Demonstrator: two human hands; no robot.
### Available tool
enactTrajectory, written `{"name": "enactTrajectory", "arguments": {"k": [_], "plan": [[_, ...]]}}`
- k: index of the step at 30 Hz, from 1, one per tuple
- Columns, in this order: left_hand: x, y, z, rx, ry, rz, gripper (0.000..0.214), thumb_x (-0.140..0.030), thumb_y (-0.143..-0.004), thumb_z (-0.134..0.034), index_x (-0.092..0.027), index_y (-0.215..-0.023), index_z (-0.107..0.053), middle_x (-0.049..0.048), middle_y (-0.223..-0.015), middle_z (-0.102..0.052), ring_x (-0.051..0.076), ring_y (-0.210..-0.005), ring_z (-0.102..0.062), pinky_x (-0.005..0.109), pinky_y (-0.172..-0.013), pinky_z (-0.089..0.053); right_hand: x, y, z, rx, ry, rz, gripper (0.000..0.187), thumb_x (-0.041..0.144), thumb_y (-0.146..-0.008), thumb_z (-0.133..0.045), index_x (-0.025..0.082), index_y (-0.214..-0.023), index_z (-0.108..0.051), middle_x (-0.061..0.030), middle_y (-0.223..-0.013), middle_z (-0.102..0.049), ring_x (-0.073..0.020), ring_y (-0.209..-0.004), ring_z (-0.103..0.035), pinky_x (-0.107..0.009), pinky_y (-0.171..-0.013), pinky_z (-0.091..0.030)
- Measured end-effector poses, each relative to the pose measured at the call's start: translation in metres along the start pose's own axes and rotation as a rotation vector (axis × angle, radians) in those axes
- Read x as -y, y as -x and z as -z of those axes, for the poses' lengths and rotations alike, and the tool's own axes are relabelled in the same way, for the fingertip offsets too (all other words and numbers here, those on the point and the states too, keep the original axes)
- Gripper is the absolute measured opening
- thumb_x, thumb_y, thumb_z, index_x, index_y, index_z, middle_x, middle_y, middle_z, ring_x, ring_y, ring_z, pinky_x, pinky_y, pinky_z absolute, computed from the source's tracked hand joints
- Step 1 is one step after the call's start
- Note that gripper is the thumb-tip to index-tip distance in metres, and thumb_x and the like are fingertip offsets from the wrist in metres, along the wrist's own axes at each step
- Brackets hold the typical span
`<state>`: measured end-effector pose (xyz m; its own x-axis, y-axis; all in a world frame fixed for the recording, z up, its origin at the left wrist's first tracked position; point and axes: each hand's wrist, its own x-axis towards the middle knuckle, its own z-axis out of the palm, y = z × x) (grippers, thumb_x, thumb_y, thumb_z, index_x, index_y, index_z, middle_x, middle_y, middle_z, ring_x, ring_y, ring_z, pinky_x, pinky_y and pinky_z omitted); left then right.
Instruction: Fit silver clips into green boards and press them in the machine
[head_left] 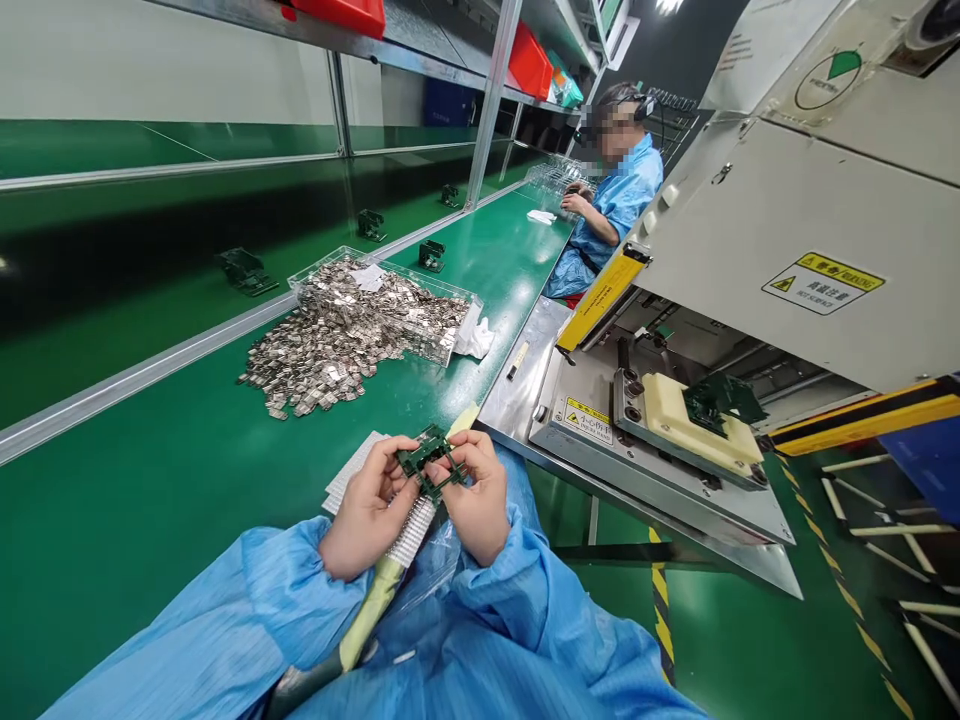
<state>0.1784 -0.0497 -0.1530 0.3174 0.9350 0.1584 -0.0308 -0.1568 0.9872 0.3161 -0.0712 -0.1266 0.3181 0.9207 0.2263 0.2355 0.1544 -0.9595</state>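
Note:
Between my two hands is a dark green plastic frame-like part, held up above the near edge of the bench. My left hand grips its left side with thumb and fingers. On the other side, my right hand pinches the part, thumb across its front. Below my hands lies a white ribbed strip. A pile of small silvery metal pieces spreads over the bench ahead, spilling from a clear plastic tray. A similar dark green part stands behind the tray.
At right is a grey machine with a cream fixture holding another dark green part. A marker lies on the metal ledge. Farther along the bench sits a co-worker in blue. Red bins rest on the shelf.

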Motion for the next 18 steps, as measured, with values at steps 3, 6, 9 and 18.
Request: {"name": "enactTrajectory", "arguments": {"k": [3, 6, 9, 18], "plan": [[-0.004, 0.000, 0.000, 0.019, 0.001, 0.002, 0.032, -0.027, -0.085, -0.056, -0.024, -0.116, -0.046, 0.0047, -0.102, -0.056, 0.017, -0.093, -0.060, 0.027, -0.077, -0.051, -0.002, 0.000, -0.001, 0.004, -0.059, -0.048, 0.013, 0.025, -0.070, -0.068, 0.019, -0.063, -0.058, -0.0069, -0.097, -0.055, -0.0201, -0.088, -0.055, -0.030, -0.069, -0.046], [-0.009, 0.001, -0.001, 0.058, 0.041, -0.004, 0.031, -0.028, -0.085, -0.057, -0.023, -0.114, -0.046, 0.0043, -0.101, -0.056, 0.015, -0.088, -0.061, 0.026, -0.075, -0.051, -0.005, 0.001, -0.001, 0.018, -0.165, -0.109, 0.023, 0.031, -0.069, -0.072, 0.019, -0.062, -0.054, -0.0071, -0.098, -0.056, -0.0206, -0.091, -0.056, -0.031, -0.074, -0.047], [-0.016, 0.000, -0.002, 0.069, 0.050, 0.018, 0.032, -0.030, -0.082, -0.061, -0.022, -0.111, -0.048, 0.0041, -0.098, -0.057, 0.016, -0.087, -0.061, 0.027, -0.078, -0.052, -0.007, 0.003, 0.005, 0.038, -0.333, -0.164, 0.031, 0.037, -0.066, -0.075, 0.019, -0.065, -0.050, -0.0058, -0.096, -0.059, -0.0193, -0.089, -0.057, -0.031, -0.078, -0.047], [-0.041, 0.005, -0.012, 0.167, -0.064, 0.095, 0.037, -0.038, -0.079, -0.064, -0.023, -0.109, -0.051, 0.0026, -0.084, -0.061, 0.017, -0.076, -0.062, 0.027, -0.068, -0.054, 0.015, 0.012, 0.073, 0.374, -0.116, 0.210, 0.073, 0.034, -0.068, -0.079, 0.026, -0.133, -0.048, -0.0087, -0.136, -0.049, -0.0254, -0.121, -0.047, -0.034, -0.090, -0.045]]}}
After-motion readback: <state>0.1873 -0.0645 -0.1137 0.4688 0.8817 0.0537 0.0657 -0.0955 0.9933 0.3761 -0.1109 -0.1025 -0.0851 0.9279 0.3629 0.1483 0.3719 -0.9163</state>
